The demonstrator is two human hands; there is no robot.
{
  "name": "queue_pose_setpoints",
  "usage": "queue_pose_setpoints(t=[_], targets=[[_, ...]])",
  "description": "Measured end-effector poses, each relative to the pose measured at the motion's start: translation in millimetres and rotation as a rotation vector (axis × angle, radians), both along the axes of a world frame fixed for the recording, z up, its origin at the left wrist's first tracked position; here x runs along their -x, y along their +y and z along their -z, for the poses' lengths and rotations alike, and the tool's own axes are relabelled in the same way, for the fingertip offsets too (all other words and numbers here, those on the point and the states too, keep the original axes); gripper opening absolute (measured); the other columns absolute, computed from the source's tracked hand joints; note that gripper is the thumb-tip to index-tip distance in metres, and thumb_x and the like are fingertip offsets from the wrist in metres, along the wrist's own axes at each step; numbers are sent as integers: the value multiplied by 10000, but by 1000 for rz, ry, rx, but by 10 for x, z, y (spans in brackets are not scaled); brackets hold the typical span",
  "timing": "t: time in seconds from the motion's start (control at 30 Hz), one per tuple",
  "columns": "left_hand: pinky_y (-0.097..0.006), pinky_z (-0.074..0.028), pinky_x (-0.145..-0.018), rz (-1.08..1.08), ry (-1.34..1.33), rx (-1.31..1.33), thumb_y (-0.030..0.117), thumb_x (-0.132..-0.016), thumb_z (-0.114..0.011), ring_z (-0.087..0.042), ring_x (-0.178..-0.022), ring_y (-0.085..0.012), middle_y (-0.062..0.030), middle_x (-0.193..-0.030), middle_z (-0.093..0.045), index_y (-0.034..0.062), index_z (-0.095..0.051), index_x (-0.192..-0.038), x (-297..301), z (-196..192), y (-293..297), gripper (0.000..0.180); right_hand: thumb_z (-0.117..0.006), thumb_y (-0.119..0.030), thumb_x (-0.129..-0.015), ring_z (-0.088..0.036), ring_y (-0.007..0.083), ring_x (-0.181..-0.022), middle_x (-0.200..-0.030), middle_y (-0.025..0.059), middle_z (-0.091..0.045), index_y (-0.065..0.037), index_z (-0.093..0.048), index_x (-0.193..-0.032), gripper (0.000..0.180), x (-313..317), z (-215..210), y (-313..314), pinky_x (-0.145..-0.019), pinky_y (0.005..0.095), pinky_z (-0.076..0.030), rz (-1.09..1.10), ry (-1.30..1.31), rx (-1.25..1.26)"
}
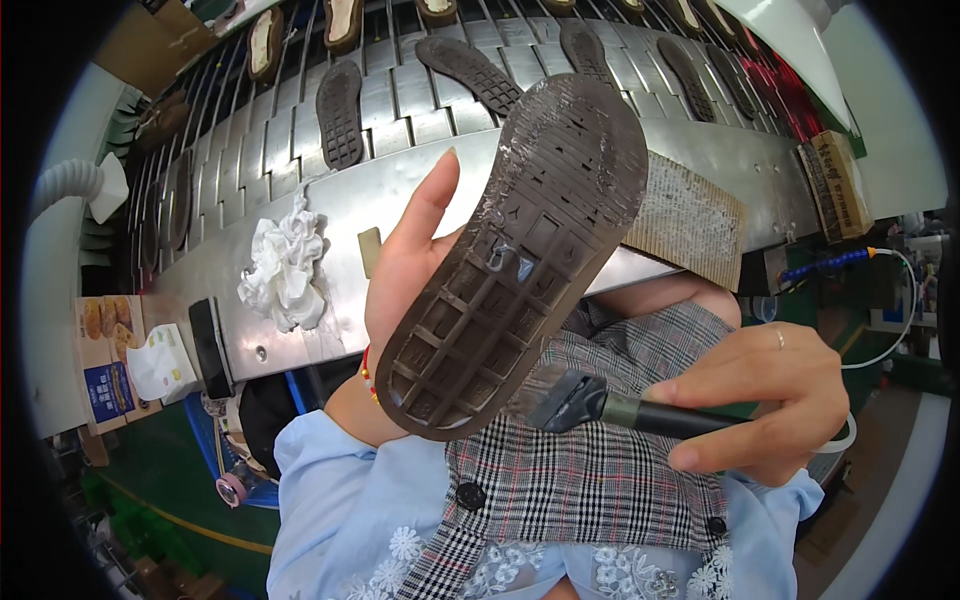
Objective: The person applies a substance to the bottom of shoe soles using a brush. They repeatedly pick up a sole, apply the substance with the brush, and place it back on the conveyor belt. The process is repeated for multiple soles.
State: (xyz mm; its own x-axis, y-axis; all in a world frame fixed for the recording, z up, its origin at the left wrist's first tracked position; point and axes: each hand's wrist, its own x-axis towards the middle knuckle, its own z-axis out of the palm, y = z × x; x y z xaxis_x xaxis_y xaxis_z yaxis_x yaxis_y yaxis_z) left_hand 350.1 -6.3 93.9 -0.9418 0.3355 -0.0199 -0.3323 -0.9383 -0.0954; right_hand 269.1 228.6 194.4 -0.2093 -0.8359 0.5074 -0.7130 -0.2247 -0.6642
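Note:
My left hand holds up a dark brown shoe sole, tread side toward me, tilted with its toe end up and to the right. Wet glossy patches show on the tread near the toe and the middle. My right hand grips the black handle of a flat brush. The brush's bristles sit just beside the sole's lower right edge, near the heel.
A metal slat conveyor runs behind, carrying several dark soles and tan ones. A crumpled white cloth lies on its steel ledge. A ribbed cardboard-like pad and a wooden block sit at right. A snack box is at left.

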Motion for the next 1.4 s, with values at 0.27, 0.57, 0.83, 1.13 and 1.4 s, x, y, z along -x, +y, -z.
queue_pose_setpoints(t=[0.27,0.57,0.83,1.13,1.4], targets=[[-539,-493,-949,47,150,-171,644,-964,-245,-538,-1189,-457,-326,-1364,-458,-44,-363,-1425,-96,137,-55,836,-680,-145,-746,-677,249,-585,-824,236,-698,-80,-754,-801,113,95,26,35,-509,292,-529,12,57,110],[-511,-448,-1037,-5,237,-262,672,-956,-249,-460,-1292,-423,-293,-1455,-369,-41,-264,-1468,-142,-12,-9,878,-675,-179,-775,-701,252,-670,-854,196,-712,-116,-766,-805,115,60,-76,133,-569,301,-534,176,29,30],[-512,-439,-1045,-33,207,-65,665,-960,-251,-461,-1294,-419,-294,-1454,-372,-49,-263,-1465,-192,4,-53,875,-672,-155,-758,-699,270,-706,-906,224,-703,-73,-765,-827,141,200,-126,250,-605,283,-525,91,22,33],[-503,-494,-986,-323,126,21,411,-1032,-282,-585,-1153,-385,-276,-1388,-460,-25,-320,-1449,-138,-36,59,604,-695,-77,-717,-682,232,-647,-807,193,-704,48,-715,-920,239,222,-62,195,-617,249,-521,168,-510,151],[-425,-590,-835,-754,-121,1107,204,-1040,-273,-678,-931,-298,-210,-1151,-621,-31,-489,-1267,-121,88,172,392,-699,-44,-790,-622,115,-572,-714,93,-676,26,-709,-941,167,-150,129,-298,-492,249,-438,449,-270,-84]])
